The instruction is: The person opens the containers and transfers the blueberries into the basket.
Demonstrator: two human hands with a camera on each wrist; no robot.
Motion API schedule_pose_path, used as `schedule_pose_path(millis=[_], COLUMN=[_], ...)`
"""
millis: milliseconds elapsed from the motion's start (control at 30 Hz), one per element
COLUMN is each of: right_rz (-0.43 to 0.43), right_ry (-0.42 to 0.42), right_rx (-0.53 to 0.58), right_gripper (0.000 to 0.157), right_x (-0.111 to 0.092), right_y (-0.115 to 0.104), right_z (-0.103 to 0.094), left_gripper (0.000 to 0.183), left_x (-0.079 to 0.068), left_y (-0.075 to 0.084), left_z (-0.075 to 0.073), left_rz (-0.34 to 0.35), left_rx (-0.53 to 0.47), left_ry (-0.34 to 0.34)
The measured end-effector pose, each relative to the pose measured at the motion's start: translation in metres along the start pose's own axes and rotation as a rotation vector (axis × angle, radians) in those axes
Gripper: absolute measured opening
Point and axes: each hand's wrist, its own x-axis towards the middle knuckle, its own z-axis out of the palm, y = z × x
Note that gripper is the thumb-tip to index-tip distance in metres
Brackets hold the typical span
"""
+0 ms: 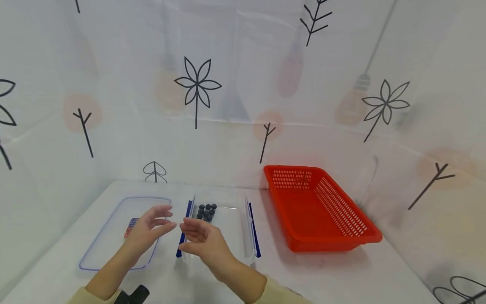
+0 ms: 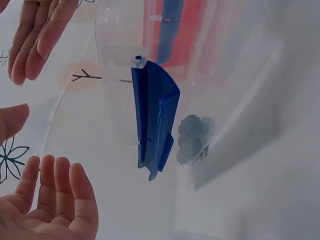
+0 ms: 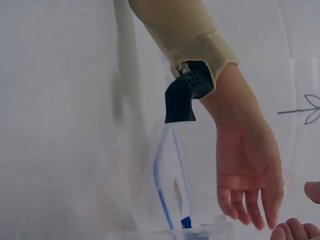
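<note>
A clear plastic box (image 1: 231, 232) with blue side latches (image 1: 255, 230) stands mid-table. Several small dark round balls (image 1: 206, 212), perhaps blueberries, lie in its far left corner. To its left lies a clear lid (image 1: 110, 249) edged in blue, with a blue and red label (image 1: 130, 227) partly behind my left hand (image 1: 146, 230). That hand hovers over the lid's right side, fingers loosely extended, holding nothing. My right hand (image 1: 206, 242) hovers over the box's near left part, fingers loosely bent and nothing in them. The two hands face each other, a small gap between them.
A red perforated basket (image 1: 300, 228) stands right of the box on the white table (image 1: 322, 278). Behind the table hangs a pale cloth (image 1: 235, 143) with plant drawings. A black wrist mount (image 3: 187, 95) sits at my left sleeve.
</note>
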Motion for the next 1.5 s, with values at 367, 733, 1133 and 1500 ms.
schedule_pose_path(millis=[367,733,1133,1500], right_rz=[-0.017,-0.021,-0.007,0.022], right_ry=[0.036,0.032,0.037,0.036], right_rx=[-0.064,-0.127,-0.191,-0.25], right_gripper=[0.05,0.045,0.041,0.035], right_x=[-0.003,-0.005,0.001,0.02], right_y=[-0.008,-0.02,-0.026,-0.031], right_z=[-0.028,-0.056,-0.084,-0.103], left_gripper=[0.056,0.071,0.069,0.07], left_x=[0.005,0.008,0.011,0.01], left_y=[-0.007,-0.012,-0.014,-0.014], left_z=[0.022,0.033,0.034,0.032], left_rz=[-0.098,-0.211,-0.202,-0.199], left_rx=[-0.033,-0.048,-0.075,-0.091], left_ry=[0.009,-0.077,-0.168,-0.18])
